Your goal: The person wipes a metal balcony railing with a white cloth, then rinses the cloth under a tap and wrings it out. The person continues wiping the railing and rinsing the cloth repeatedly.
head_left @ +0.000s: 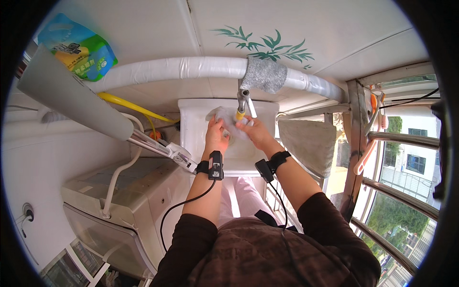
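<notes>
Over the white sink [190,129], both my hands grip a pale, see-through piece of cloth or film [226,117] whose exact kind I cannot make out. My left hand [216,135] has its fingers closed on its left side. On its right side, my right hand [258,133] pinches it just below the tap [244,97]. The tap has a metal body, a light lever and a yellow tip at its spout, which comes down close to my right fingers. Whether water runs from it I cannot tell.
A grey rag [264,75] hangs over the wrapped white pipe [177,68] behind the sink. To the left stand a washing machine [110,184] and a slanting grey pole [76,95]. A blue-green pouch [76,48] sits far left. Right are a grey cloth [308,146] and window bars [401,196].
</notes>
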`<state>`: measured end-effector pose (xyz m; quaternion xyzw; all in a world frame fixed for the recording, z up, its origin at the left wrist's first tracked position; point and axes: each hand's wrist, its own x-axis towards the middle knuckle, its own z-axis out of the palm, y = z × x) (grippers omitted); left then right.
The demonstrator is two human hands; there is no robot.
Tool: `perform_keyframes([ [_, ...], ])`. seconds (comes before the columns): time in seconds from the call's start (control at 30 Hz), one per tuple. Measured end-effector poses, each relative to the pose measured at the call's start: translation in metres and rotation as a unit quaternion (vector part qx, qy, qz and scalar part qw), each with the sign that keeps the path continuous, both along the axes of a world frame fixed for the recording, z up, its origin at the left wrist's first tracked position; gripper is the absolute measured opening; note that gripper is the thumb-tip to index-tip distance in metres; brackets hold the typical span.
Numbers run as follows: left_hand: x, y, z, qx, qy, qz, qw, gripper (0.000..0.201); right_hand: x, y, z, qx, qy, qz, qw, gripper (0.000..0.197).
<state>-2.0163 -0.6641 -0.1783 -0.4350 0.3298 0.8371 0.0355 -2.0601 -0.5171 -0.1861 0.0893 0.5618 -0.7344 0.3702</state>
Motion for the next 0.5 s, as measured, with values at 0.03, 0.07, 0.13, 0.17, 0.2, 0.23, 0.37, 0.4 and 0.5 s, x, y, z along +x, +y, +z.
perform_keyframes([
  [0.03, 0.003, -0.004, 0.0, 0.01, -0.008, -0.004, 1.0, 0.05, -0.001, 0.0, 0.003, 0.047, 0.017, 0.033, 0.998, 0.041],
  [0.07, 0.004, -0.008, -0.001, 0.005, 0.027, -0.001, 1.0, 0.053, -0.001, 0.0, 0.006, 0.088, 0.036, 0.077, 0.992, 0.04],
  [0.13, 0.004, -0.012, -0.003, -0.003, 0.073, 0.003, 0.997, 0.06, -0.002, 0.001, 0.01, 0.149, 0.023, 0.097, 0.984, 0.038],
  [0.17, 0.003, -0.014, -0.004, -0.021, 0.084, 0.01, 0.996, 0.062, -0.003, 0.002, 0.011, 0.169, -0.01, 0.073, 0.983, 0.036],
  [0.2, 0.002, -0.015, -0.004, -0.037, 0.071, 0.017, 0.997, 0.064, -0.004, 0.003, 0.011, 0.185, -0.031, 0.044, 0.981, 0.035],
  [0.23, 0.001, -0.016, -0.004, -0.053, 0.059, 0.024, 0.997, 0.067, -0.005, 0.002, 0.01, 0.113, -0.051, 0.0, 0.992, 0.035],
  [0.37, 0.007, -0.011, -0.002, -0.088, -0.118, 0.032, 0.989, 0.064, -0.003, -0.012, 0.007, -0.061, -0.095, -0.113, 0.987, 0.037],
  [0.4, 0.006, -0.008, -0.002, -0.057, -0.168, 0.023, 0.984, 0.063, -0.001, -0.017, 0.007, -0.068, -0.108, -0.119, 0.985, 0.037],
  [0.5, 0.012, 0.004, -0.007, 0.182, 0.012, -0.014, 0.983, 0.048, 0.005, -0.028, 0.014, -0.08, -0.12, -0.103, 0.984, 0.029],
])
